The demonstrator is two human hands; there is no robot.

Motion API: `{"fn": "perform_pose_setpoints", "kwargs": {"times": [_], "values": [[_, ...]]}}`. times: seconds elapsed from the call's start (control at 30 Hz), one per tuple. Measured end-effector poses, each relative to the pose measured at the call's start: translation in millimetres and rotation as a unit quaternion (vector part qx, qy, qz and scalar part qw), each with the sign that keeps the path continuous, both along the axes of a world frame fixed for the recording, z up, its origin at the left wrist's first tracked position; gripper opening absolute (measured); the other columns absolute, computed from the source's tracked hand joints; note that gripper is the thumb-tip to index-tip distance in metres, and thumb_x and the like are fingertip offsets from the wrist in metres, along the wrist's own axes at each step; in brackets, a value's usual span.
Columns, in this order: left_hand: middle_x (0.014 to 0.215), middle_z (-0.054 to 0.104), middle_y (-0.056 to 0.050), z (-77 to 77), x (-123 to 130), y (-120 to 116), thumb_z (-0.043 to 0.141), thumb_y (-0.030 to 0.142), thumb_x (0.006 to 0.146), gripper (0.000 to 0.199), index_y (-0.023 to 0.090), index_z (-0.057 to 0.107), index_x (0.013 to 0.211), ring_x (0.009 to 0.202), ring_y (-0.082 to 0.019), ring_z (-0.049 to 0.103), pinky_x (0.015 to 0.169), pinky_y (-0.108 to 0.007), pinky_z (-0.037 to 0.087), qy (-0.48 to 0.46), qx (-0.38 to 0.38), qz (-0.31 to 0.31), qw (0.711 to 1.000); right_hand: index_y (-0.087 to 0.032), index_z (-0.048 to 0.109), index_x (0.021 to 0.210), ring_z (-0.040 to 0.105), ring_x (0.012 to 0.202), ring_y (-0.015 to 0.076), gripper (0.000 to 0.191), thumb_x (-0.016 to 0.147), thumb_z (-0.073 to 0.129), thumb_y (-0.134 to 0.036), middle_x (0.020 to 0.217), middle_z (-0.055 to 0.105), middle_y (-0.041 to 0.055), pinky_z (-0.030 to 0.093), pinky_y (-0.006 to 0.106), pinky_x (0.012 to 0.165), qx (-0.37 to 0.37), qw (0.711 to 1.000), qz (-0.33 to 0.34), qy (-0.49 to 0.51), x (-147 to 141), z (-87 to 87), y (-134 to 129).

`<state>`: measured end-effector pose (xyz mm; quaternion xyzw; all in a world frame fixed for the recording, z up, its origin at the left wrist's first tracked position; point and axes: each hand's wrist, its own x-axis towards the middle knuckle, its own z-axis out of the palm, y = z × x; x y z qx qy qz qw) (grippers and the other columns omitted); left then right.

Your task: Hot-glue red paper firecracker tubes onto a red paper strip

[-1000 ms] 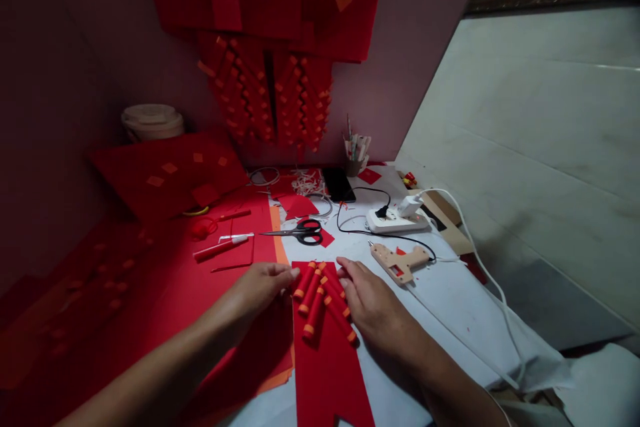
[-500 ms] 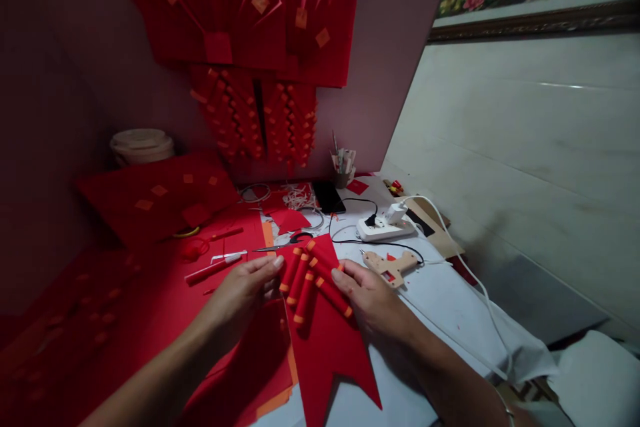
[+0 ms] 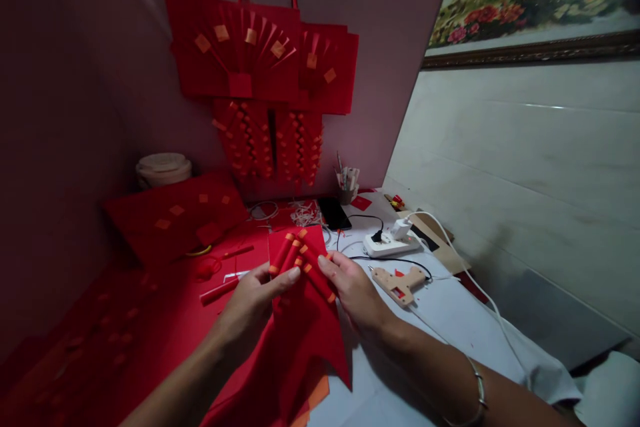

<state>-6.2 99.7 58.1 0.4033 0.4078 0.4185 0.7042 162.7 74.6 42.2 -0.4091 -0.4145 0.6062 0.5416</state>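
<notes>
Between my hands is a red paper banner [image 3: 313, 327] with a notched lower end. Several small red paper rolls with orange bands [image 3: 316, 278] sit on its upper part in slanted rows. My left hand [image 3: 257, 293] grips the banner's left side, its thumb lying across the lower ends of the left rolls. On the other side, my right hand [image 3: 353, 287] pinches the right edge, thumb against the outer roll. The fingers behind the paper are hidden. To the right of my right hand lies a beige glue gun [image 3: 399, 283].
A white power strip [image 3: 393, 243] with cables and a black phone [image 3: 334, 213] lie behind the hands. A pen cup [image 3: 349, 187] stands at the back. Red decorations [image 3: 235, 53] hang on the wall. Red paper sheets [image 3: 165, 320] cover the left side.
The view has tilted up. My left hand has shifted from the banner's edge so that its thumb rests over the rolls. The banner has turned, its lower end swinging left.
</notes>
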Motion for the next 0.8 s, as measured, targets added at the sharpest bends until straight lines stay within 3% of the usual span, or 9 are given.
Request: {"fn": "perform_pose_setpoints", "kwargs": {"times": [0.17, 0.27, 0.43, 0.63, 0.8], "values": [[0.068, 0.073, -0.004, -9.2, 0, 0, 0.095, 0.044, 0.055, 0.045, 0.015, 0.072, 0.079, 0.060, -0.019, 0.067, 0.063, -0.030, 0.054, 0.026, -0.009, 0.017, 0.999, -0.022, 0.060, 0.096, 0.063, 0.071, 0.0157, 0.037, 0.087, 0.071, -0.056, 0.083, 0.067, -0.0007, 0.051, 0.029, 0.069, 0.015, 0.999, 0.012, 0.035, -6, -10.8, 0], [0.068, 0.072, -0.004, -17.0, 0, 1, 0.094, 0.044, 0.058, 0.042, 0.015, 0.072, 0.078, 0.061, -0.018, 0.067, 0.063, -0.028, 0.053, 0.035, -0.008, 0.030, 0.999, -0.022, 0.061, 0.103, 0.066, 0.081, 0.0182, 0.035, 0.084, 0.077, -0.047, 0.092, 0.069, 0.0012, 0.052, 0.031, 0.077, 0.024, 0.998, 0.018, 0.048, -6, -19.3, -2], [0.071, 0.075, -0.005, -24.4, 0, 1, 0.093, 0.042, 0.061, 0.038, 0.015, 0.074, 0.081, 0.062, -0.020, 0.068, 0.062, -0.029, 0.053, 0.042, -0.015, 0.035, 0.998, -0.022, 0.062, 0.114, 0.066, 0.085, 0.0212, 0.036, 0.085, 0.076, -0.037, 0.094, 0.070, 0.0026, 0.052, 0.034, 0.077, 0.014, 1.000, 0.019, 0.015, -7, -26.3, -2], [0.074, 0.076, -0.006, -30.4, 1, 2, 0.091, 0.040, 0.064, 0.037, 0.014, 0.075, 0.086, 0.064, -0.020, 0.070, 0.063, -0.028, 0.054, 0.039, -0.023, 0.037, 0.998, -0.022, 0.062, 0.109, 0.066, 0.087, 0.0221, 0.033, 0.084, 0.075, -0.040, 0.094, 0.071, 0.0036, 0.053, 0.034, 0.077, -0.007, 0.999, 0.021, -0.027, -4, -19.1, -4], [0.065, 0.072, -0.002, -38.9, 2, 3, 0.093, 0.041, 0.061, 0.038, 0.015, 0.074, 0.081, 0.058, -0.016, 0.065, 0.056, -0.023, 0.050, 0.036, -0.031, 0.047, 0.998, -0.021, 0.061, 0.112, 0.067, 0.088, 0.0231, 0.042, 0.082, 0.076, -0.047, 0.096, 0.071, 0.0041, 0.054, 0.035, 0.079, -0.013, 1.000, 0.005, -0.027, -6, -27.4, -4]]}}
